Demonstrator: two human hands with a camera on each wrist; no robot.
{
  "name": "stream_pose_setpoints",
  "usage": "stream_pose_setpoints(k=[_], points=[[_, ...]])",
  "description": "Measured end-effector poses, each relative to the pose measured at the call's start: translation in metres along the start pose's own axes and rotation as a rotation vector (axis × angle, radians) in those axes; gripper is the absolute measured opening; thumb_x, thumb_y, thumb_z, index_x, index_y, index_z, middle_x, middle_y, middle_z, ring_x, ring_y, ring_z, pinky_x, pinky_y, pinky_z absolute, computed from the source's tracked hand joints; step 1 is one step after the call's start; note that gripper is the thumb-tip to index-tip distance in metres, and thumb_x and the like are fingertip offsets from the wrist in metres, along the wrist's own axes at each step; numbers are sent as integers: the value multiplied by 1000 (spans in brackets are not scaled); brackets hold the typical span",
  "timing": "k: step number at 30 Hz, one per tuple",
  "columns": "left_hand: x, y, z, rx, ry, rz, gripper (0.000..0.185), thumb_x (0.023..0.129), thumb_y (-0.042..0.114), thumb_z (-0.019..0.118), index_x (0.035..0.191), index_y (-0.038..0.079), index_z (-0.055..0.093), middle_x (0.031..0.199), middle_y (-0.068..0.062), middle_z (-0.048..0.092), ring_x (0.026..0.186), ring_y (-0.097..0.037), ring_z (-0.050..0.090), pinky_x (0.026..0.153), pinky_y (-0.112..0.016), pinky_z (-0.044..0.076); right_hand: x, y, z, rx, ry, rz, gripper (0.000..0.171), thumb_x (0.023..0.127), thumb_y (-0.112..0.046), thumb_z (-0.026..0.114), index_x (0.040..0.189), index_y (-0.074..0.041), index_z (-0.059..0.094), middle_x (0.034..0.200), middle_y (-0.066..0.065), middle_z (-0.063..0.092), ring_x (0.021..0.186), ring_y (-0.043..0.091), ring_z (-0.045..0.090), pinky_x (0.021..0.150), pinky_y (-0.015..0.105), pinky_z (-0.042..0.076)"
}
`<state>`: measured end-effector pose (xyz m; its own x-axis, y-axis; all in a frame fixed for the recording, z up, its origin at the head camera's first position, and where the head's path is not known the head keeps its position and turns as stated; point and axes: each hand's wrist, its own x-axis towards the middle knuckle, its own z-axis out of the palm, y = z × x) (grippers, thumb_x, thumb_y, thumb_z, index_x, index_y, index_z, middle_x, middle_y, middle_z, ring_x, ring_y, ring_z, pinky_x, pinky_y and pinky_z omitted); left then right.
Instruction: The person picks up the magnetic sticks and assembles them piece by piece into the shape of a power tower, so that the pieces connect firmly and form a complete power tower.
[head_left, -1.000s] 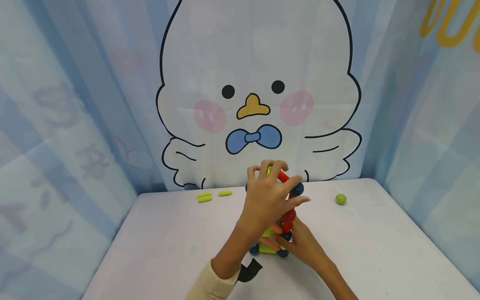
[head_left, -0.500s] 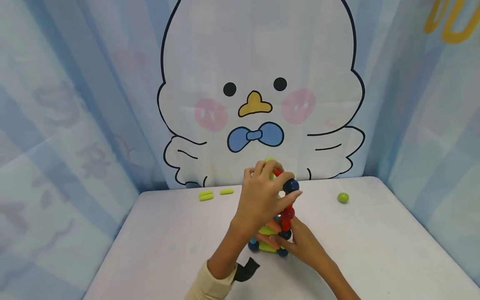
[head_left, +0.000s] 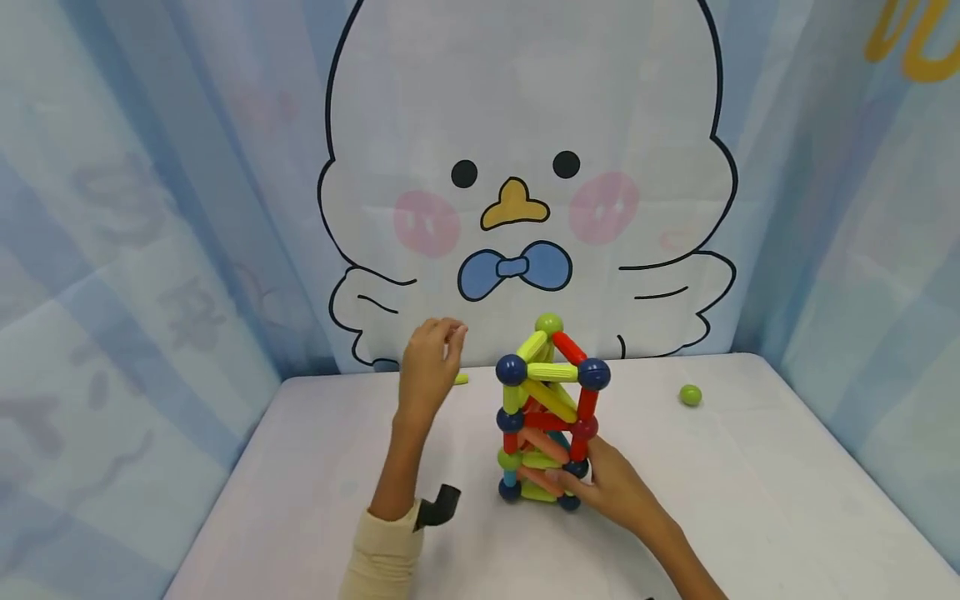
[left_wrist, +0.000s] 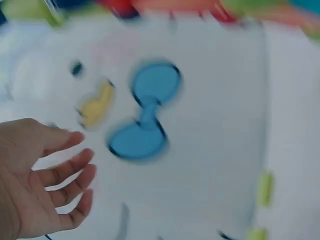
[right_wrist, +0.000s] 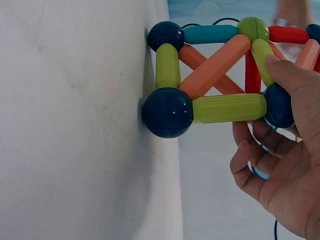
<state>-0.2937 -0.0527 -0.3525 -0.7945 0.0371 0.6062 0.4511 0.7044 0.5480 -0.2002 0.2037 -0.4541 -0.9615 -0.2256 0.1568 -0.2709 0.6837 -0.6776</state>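
A tower of magnetic rods and balls (head_left: 549,408) stands on the white table (head_left: 750,500), topped by a green ball (head_left: 548,323). My right hand (head_left: 573,482) grips its lower part from the right. In the right wrist view, that hand (right_wrist: 257,107) has its thumb on a green rod and its fingers curled round a navy ball (right_wrist: 278,106). My left hand (head_left: 448,335) hovers left of the tower with relaxed fingers and holds nothing. It is near a green rod (head_left: 460,379) by the back wall. The blurred left wrist view shows the hand (left_wrist: 80,165) empty, with green rods (left_wrist: 265,187) nearby.
A loose green ball (head_left: 690,395) lies at the back right of the table. A curtain printed with a cartoon duck (head_left: 517,208) closes off the back, and blue curtains close off both sides. A black strap (head_left: 438,504) sits at my left wrist.
My left hand has let go of the tower's top and moved left and back towards the green rods. The whole tower now shows. My right hand stays at the base.
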Motion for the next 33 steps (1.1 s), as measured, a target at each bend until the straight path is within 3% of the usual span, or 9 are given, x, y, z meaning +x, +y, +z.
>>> stream_pose_setpoints(k=[3,6,9,12,16,26,33], points=[[-2,-50,8,133,-163,-149,19,98,20,59,108,7,70,104,-11,66,96,-27,63,76,-40,55,-1,2,-2,-16,-1,7,66,85,-51,70,131,-8,48,98,0,62,73,9,51,62,20,47],[-9,-93,19,182,-293,-262,21,96,15,62,114,6,68,118,-16,63,109,-32,60,83,-45,54,-1,4,-3,-20,1,5,67,85,-50,70,132,-7,48,98,0,62,71,8,50,60,20,46],[-15,-125,31,239,-361,-299,27,93,12,66,120,7,67,130,-19,58,121,-38,54,91,-52,51,-2,5,-3,-13,-1,2,67,86,-49,70,132,-5,47,96,0,61,69,7,49,59,20,46],[-21,-145,41,307,-409,-299,29,91,12,68,119,10,66,137,-18,54,125,-40,52,92,-58,49,-1,6,-3,-13,1,-2,66,87,-48,70,132,-5,47,93,-1,60,68,6,48,59,20,46],[-25,-155,49,345,-452,-316,27,90,12,69,117,10,65,139,-17,53,126,-39,52,94,-60,48,0,5,-1,-13,3,1,63,87,-47,70,130,-6,48,89,-3,57,67,6,48,59,20,45],[-29,-152,47,421,-483,-295,24,87,12,72,111,7,70,113,-13,65,107,-30,62,87,-48,54,1,2,-1,-3,-3,6,64,87,-48,69,131,-7,48,93,-2,59,68,8,49,58,20,45],[-33,-153,44,335,-469,-359,23,86,12,74,108,5,71,127,-17,57,117,-35,56,93,-53,50,1,2,-1,-15,-8,-5,66,87,-52,68,134,-12,46,99,0,61,70,11,51,58,20,44]])
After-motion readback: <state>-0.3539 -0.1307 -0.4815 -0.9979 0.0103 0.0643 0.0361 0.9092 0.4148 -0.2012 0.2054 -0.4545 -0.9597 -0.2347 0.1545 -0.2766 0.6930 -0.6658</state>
